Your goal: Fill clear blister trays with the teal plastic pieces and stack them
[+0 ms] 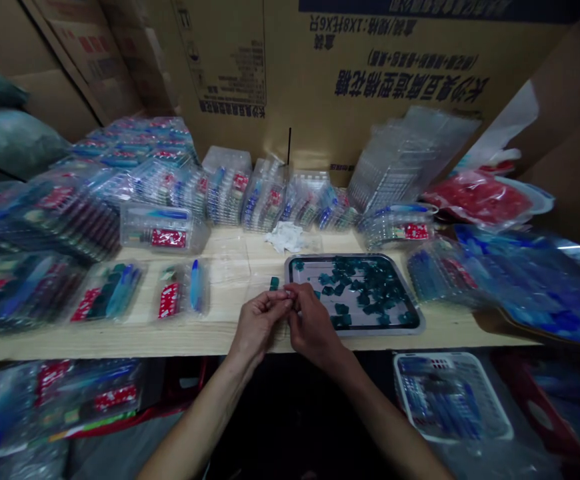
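My left hand (259,320) and my right hand (314,323) meet in front of me over the table's front edge, fingertips pinched together. Whatever lies between the fingers is too small or too hidden to make out. Just beyond them is a small dark green square piece (275,283), which seems to sit in a clear plastic tray partly covered by my hands. Right beside my right hand lies a rectangular metal tray (417,323) with many loose dark green pieces (383,293) scattered over it.
Filled clear packs (169,293) with red and blue items stand along the left. Stacked clear trays (395,167) rise at the back right, before a large cardboard box (290,67). A crumpled white tissue (285,237) lies mid-table. Blue packets (535,280) fill the right; a white basket (503,417) sits below.
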A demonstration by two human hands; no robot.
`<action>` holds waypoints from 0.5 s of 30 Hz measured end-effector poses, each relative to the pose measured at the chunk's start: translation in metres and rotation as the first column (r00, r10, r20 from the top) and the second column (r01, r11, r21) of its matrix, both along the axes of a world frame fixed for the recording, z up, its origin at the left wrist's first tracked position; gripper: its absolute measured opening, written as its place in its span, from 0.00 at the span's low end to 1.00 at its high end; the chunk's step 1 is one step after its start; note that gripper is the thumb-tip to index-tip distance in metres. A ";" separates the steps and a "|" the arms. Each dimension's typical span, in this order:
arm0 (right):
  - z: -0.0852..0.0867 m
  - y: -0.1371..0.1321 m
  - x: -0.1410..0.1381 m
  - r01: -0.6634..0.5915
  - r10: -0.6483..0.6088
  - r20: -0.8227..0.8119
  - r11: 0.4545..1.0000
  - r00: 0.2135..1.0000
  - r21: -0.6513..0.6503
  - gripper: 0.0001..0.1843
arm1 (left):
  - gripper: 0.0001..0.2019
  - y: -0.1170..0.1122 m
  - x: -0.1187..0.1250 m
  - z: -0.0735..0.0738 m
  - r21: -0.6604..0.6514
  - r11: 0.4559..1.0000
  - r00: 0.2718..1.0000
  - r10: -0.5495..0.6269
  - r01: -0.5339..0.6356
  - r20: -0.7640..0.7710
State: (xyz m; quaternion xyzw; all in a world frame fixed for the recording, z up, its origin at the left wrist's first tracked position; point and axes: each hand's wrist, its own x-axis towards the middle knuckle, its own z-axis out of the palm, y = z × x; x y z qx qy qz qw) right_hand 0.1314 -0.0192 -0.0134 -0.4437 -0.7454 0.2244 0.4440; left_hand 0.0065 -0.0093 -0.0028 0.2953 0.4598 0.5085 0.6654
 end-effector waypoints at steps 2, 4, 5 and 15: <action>-0.002 -0.001 -0.004 0.038 -0.038 -0.003 0.999 0.999 -0.002 0.25 | 0.21 -0.002 0.001 0.000 -0.021 0.996 0.996 0.085 -0.084 0.033; -0.002 -0.004 -0.010 0.075 -0.075 -0.017 0.997 0.997 0.010 0.23 | 0.21 -0.006 0.002 0.000 -0.046 0.989 0.990 0.140 -0.139 0.025; -0.002 -0.005 -0.013 0.090 -0.089 -0.024 0.996 0.996 0.021 0.22 | 0.21 -0.008 0.002 -0.001 -0.059 0.989 0.990 0.137 -0.136 0.017; -0.012 0.011 0.035 0.278 -0.201 0.473 0.956 0.858 -0.097 0.26 | 0.12 0.002 -0.064 -0.013 0.385 0.922 0.789 0.214 0.031 -0.576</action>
